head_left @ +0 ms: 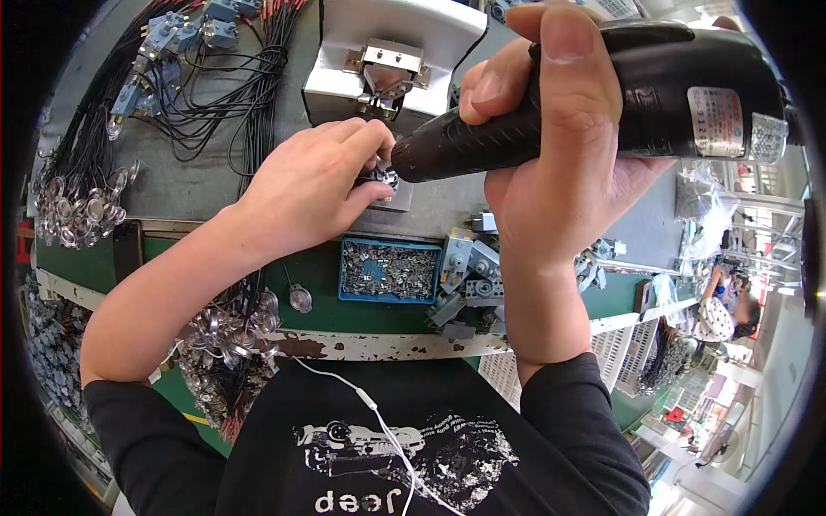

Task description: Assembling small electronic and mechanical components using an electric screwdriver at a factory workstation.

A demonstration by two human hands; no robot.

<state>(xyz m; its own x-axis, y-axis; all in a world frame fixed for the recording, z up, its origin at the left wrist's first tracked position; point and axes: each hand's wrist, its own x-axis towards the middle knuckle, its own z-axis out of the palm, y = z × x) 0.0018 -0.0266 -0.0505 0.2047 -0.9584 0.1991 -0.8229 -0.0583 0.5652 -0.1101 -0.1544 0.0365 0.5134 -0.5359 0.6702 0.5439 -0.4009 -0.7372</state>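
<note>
My right hand (555,146) is wrapped round a black electric screwdriver (654,90), held at a tilt with its front end pointing down to the left. That end meets a small shiny metal part (385,175) on a low metal block (400,203). The fingers and thumb of my left hand (305,181) close round this part and hide most of it; its exact kind does not show. Just behind stands a white housing (340,56) with a metal mechanism (389,73) mounted in it.
A blue tray (387,299) of small metal clips lies at the bench's near side, beside a pile of grey plastic components (469,275). Bundled black cables (258,95) with round metal ends (82,211) cover the left. A person (727,314) is far right.
</note>
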